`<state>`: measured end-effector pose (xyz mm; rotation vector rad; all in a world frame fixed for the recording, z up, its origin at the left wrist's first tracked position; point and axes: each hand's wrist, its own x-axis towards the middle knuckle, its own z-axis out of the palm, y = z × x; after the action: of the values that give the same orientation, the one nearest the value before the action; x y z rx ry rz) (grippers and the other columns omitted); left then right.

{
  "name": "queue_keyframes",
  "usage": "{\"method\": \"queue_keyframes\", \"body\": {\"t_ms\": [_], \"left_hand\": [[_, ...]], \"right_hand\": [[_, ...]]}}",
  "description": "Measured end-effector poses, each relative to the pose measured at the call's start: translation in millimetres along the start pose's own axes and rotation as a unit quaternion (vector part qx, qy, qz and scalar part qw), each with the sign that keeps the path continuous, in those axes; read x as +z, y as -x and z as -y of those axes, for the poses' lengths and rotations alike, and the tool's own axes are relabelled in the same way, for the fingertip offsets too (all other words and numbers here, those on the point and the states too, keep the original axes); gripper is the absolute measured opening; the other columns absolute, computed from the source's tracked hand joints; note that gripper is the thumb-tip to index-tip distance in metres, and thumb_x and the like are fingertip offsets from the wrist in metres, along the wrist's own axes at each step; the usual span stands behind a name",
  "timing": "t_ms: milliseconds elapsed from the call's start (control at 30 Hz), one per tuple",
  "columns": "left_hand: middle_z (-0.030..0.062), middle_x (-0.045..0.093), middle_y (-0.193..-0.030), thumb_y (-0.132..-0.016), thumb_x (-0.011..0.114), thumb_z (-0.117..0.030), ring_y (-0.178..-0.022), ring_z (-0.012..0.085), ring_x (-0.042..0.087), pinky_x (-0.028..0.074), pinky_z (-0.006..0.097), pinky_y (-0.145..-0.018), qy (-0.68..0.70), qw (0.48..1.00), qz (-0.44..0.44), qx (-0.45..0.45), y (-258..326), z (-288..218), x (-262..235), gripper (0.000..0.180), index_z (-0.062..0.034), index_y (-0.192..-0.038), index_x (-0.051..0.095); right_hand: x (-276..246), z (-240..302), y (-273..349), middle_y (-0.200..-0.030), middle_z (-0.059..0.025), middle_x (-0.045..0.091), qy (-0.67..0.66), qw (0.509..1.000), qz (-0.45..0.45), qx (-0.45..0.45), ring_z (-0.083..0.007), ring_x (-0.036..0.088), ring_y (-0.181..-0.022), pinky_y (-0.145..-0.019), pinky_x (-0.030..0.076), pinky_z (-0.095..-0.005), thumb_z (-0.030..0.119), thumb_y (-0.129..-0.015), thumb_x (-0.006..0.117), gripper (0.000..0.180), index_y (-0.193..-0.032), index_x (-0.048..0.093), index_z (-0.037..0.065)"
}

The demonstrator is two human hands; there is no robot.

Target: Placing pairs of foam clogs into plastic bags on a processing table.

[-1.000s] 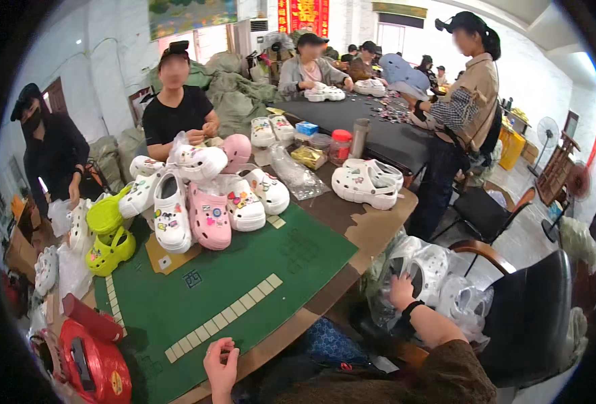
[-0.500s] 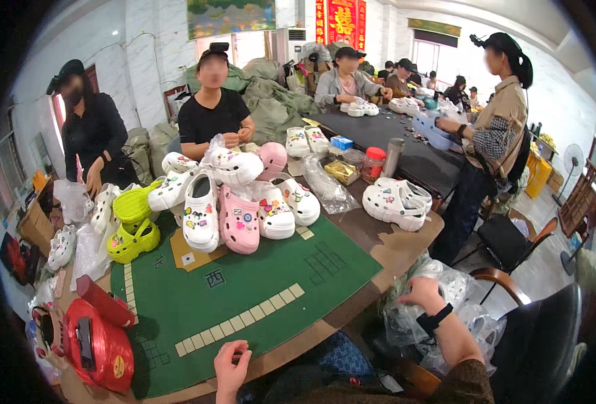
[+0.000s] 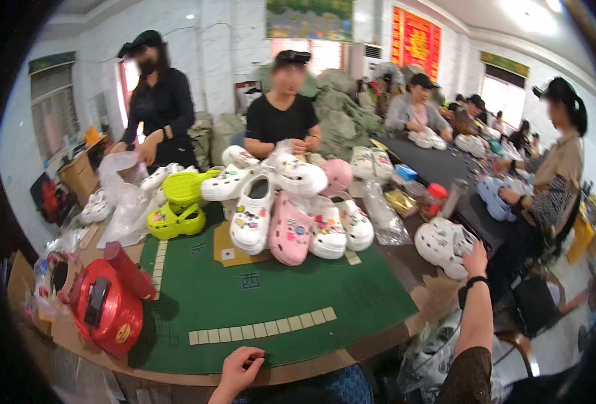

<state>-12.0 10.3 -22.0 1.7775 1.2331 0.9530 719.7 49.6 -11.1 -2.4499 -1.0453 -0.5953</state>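
At the right end of the table sits a pair of white clogs (image 3: 439, 244) with small charms on it. My right hand (image 3: 474, 260) is at the near clog's edge, its fingers closed around the rim; the fingertips are partly hidden. Near the front edge, my left hand (image 3: 242, 369) hovers by the green mat (image 3: 298, 289), loosely curled with nothing visible in it. Ahead of me, a heap of charm-studded clogs includes a pink clog (image 3: 290, 229), a white clog (image 3: 251, 215) and a lime-green clog pair (image 3: 176, 221).
At the left front stands a roll of red plastic twine (image 3: 107, 306) with a dark phone-like object on it. A red-lidded jar (image 3: 435, 198) and a metal flask (image 3: 454, 196) stand behind the white pair. Bagged clogs (image 3: 432, 357) lie below the table's right edge. Several people work around.
My right hand has gone from the bagged clogs beside the table up to the white pair on it. The view has swung left. My left hand stays near the front edge.
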Motion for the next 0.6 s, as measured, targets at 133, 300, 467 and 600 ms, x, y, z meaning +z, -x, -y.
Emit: {"method": "queue_keyframes", "body": {"t_ms": [133, 300, 467, 600], "left_hand": [[0.0099, 0.068, -0.098, -0.086, 0.07, -0.009, -0.088, 0.0196, 0.067, 0.057, 0.031, -0.072, -0.01, 1.0, -0.009, -0.01, 6.3, -0.6, -3.1, 0.018, -0.003, -0.103, 0.069], [0.0103, 0.069, -0.099, -0.087, 0.069, -0.011, -0.088, 0.0214, 0.067, 0.057, 0.032, -0.073, -0.023, 1.0, -0.008, -0.001, 6.4, 0.8, -6.5, 0.019, -0.0037, -0.104, 0.07], [0.0086, 0.068, -0.099, -0.088, 0.067, -0.013, -0.087, 0.0208, 0.068, 0.058, 0.031, -0.073, -0.01, 0.999, -0.015, 0.031, 3.2, 2.5, -6.6, 0.018, -0.0043, -0.104, 0.069], [0.0076, 0.068, -0.1, -0.088, 0.067, -0.014, -0.087, 0.0204, 0.067, 0.057, 0.03, -0.073, -0.004, 1.0, -0.011, 0.022, 5.9, 2.2, -5.9, 0.018, -0.0052, -0.104, 0.069]], "right_hand": [[4.4, 15.5, -9.9, -0.141, -0.0215, 0.046, 0.041, 0.989, 0.117, 0.079, -0.0425, 0.047, -0.125, -0.1, 0.045, -0.0487, 0.033, -0.079, 0.066, 0.074, -0.142, 0.041, 0.003], [-19.2, 21.7, -22.8, -0.134, -0.0222, 0.049, 0.145, 0.974, 0.172, 0.03, -0.0443, 0.049, -0.12, -0.096, 0.049, -0.0491, 0.03, -0.071, 0.072, 0.063, -0.126, 0.056, 0.002], [-17.9, 12.0, -16.8, -0.112, -0.0217, 0.067, 0.047, 0.986, 0.153, 0.044, -0.0373, 0.065, -0.104, -0.087, 0.053, -0.0455, 0.025, -0.066, 0.075, 0.039, -0.096, 0.067, 0.001], [-46.0, 35.1, -6.7, -0.084, -0.0202, 0.071, 0.017, 0.975, 0.218, -0.027, -0.0348, 0.069, -0.083, -0.078, 0.055, -0.0431, 0.022, -0.063, 0.074, 0.023, -0.075, 0.073, 0.002]]}}
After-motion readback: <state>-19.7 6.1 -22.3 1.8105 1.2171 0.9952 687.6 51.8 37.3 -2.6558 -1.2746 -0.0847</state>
